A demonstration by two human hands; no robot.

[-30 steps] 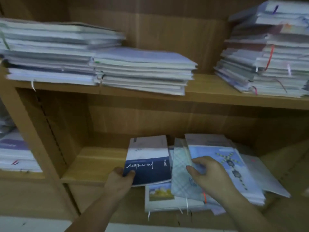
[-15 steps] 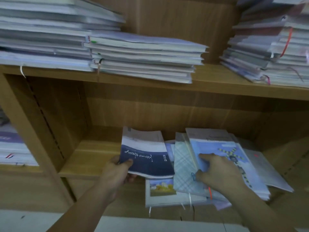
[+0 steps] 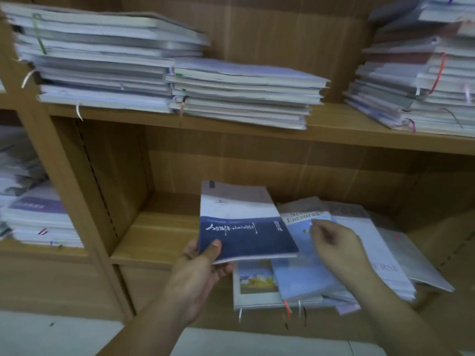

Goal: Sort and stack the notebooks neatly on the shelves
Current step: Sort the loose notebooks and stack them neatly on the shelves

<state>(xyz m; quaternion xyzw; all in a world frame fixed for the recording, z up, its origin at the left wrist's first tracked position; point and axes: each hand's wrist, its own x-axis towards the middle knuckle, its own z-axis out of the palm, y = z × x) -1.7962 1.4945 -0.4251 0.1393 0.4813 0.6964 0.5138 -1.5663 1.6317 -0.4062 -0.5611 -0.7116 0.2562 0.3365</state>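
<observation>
The shelf boards (image 3: 159,235) are showing a pale wood grain with a smooth, matt, laminate-like finish. The blue-and-white notebook (image 3: 244,227) is wearing a smooth paper cover that is giving off a faint sheen. To its right, the light blue notebook (image 3: 303,268) is gleaming as if under clear plastic. The far notebook stacks (image 3: 241,98) are presenting matt white paper edges, with thin ribbon markers (image 3: 438,75) hanging out. The near floor (image 3: 51,335) is looking pale and smooth.

A light-brown wooden bookcase (image 3: 257,34) fills the scene, its grained back panel darker in the far recesses. An upper shelf board (image 3: 334,134) runs left to right above a lower shelf board (image 3: 154,237), with an upright divider (image 3: 66,176) on the left. Nearest, along the bottom, lies a pale floor (image 3: 51,335) with a few dark specks.
</observation>
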